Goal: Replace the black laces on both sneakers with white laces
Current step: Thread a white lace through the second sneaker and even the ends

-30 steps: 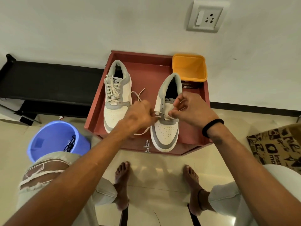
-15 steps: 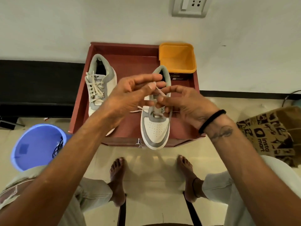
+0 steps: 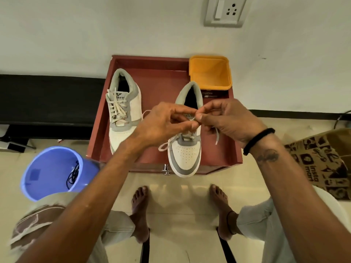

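Two white and grey sneakers stand on a red-brown low table (image 3: 161, 76), toes toward me. The left sneaker (image 3: 123, 109) is laced with white laces up its eyelets. The right sneaker (image 3: 185, 150) has a white lace (image 3: 167, 144) through only its lowest eyelets. Both hands are raised above the right sneaker. My left hand (image 3: 163, 124) and my right hand (image 3: 228, 120) pinch the white lace together between fingertips; one loose end hangs below my right hand, another trails left of the toe. The sneaker's tongue is partly hidden.
An orange plastic box (image 3: 210, 73) sits at the table's back right corner. A blue bucket (image 3: 53, 171) with a black lace (image 3: 73, 174) inside stands on the floor at left. A patterned paper bag (image 3: 321, 162) lies at right. My bare feet rest below the table's front edge.
Both hands lifted from the sneaker's lower eyelets and drew the white lace upward; they now meet at fingertip level above the tongue. The camera view also shifted.
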### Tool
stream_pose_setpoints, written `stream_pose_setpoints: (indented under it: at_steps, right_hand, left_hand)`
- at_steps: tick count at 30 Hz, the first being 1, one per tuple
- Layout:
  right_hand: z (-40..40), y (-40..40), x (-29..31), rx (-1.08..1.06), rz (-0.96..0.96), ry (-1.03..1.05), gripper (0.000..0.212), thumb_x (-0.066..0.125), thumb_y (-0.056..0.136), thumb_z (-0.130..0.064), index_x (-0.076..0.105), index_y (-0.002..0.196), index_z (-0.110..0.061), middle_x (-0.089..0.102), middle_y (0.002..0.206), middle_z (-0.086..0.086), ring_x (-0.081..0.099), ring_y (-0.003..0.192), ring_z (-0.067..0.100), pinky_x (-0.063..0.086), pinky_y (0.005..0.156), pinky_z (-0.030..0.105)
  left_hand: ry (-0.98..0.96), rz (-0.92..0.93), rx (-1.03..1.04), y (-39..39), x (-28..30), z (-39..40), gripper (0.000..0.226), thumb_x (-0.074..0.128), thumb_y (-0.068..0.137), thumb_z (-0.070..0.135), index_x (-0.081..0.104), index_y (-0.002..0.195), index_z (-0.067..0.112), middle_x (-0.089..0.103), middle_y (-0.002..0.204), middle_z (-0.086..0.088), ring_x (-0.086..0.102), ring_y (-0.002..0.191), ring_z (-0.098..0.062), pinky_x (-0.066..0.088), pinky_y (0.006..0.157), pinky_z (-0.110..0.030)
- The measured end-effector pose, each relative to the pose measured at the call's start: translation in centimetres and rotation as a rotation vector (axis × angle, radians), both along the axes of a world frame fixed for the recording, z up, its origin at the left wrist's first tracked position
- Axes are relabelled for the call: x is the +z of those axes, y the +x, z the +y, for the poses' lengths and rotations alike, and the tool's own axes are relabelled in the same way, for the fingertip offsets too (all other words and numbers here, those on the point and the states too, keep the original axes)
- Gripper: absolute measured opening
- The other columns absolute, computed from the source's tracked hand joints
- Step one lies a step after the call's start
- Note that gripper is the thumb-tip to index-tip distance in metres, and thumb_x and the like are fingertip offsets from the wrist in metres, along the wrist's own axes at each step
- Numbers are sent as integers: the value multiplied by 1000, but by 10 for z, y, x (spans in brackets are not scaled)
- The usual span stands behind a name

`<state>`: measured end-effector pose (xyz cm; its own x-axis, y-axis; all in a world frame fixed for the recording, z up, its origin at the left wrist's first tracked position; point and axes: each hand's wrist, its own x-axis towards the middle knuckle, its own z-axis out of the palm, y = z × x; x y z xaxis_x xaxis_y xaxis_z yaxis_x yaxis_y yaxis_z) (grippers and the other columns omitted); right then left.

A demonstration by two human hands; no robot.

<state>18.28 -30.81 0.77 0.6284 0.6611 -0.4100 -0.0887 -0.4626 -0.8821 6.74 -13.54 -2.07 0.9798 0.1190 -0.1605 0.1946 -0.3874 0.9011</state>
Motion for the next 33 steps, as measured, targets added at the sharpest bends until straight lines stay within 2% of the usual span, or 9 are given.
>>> stream_pose_setpoints:
  at_steps: [3, 5, 9, 12, 16, 20, 25, 30, 33]
  right_hand:
    - [-1, 10, -3, -113, -197, -55, 6, 81, 86, -20, 79, 92, -19, 77, 81, -1, 66, 69, 3, 56, 69, 21]
    - [-3, 15, -7, -134, -263, -96, 6, 80, 87, -20, 80, 86, -26, 76, 81, -5, 66, 73, 4, 58, 77, 25]
    - [-1, 11, -16, -20, -295, -153, 14, 72, 93, -12, 80, 95, -25, 75, 84, -9, 68, 74, 3, 52, 72, 20]
    - [11, 4, -20, 60, -267, -107, 19, 69, 92, -3, 77, 102, -17, 78, 85, -3, 74, 77, 3, 58, 73, 19]
    - [20, -2, -24, 17, -282, -84, 22, 80, 87, -16, 64, 102, -16, 78, 77, -1, 75, 70, 6, 58, 71, 23]
    - [21, 2, -25, 29, -402, -73, 19, 78, 89, -22, 63, 100, -20, 77, 77, -6, 73, 71, 2, 55, 71, 22]
    - [26, 2, -25, 36, -390, -50, 15, 73, 93, -16, 63, 103, -18, 77, 80, -5, 74, 70, 3, 54, 66, 15]
    - [26, 2, -31, 53, -463, -107, 15, 72, 93, -18, 68, 106, -24, 76, 81, -9, 71, 73, -3, 51, 68, 12]
    - [27, 2, -32, 77, -467, -128, 26, 73, 92, -21, 68, 116, -26, 76, 84, -10, 72, 76, 0, 53, 73, 15]
  left_hand:
    - [137, -32, 139, 1, -5, 17, 20, 76, 91, 28, 80, 109, 21, 79, 86, 12, 72, 77, 2, 52, 71, -12]
    - [256, 21, 143, -3, -7, 30, 16, 76, 91, 30, 81, 105, 24, 77, 83, 14, 72, 76, 2, 55, 69, -14]
    - [422, -18, 184, -5, -13, 20, 45, 77, 85, 49, 72, 126, 29, 74, 106, 18, 69, 92, 4, 55, 83, -15]
    - [341, -114, 146, 6, -15, -1, 49, 78, 86, 47, 69, 131, 28, 75, 112, 15, 68, 101, 5, 53, 87, -15]
    - [272, -160, 261, 6, -17, -2, 21, 78, 90, 25, 79, 111, 23, 78, 96, 11, 70, 82, 7, 51, 71, -7]
    - [291, -102, 137, 7, -22, 0, 22, 70, 97, 31, 77, 116, 27, 76, 99, 15, 68, 86, 2, 53, 76, -16]
    - [325, -178, 234, 7, -25, -4, 21, 75, 93, 26, 79, 114, 25, 79, 97, 10, 69, 80, 6, 49, 70, -5]
    - [328, -174, 238, 4, -25, -3, 20, 78, 90, 30, 81, 110, 25, 79, 97, 9, 72, 79, 3, 60, 75, -20]
    - [312, -153, 260, 6, -22, -2, 13, 79, 90, 27, 82, 103, 26, 78, 89, 12, 71, 76, 2, 59, 73, -19]
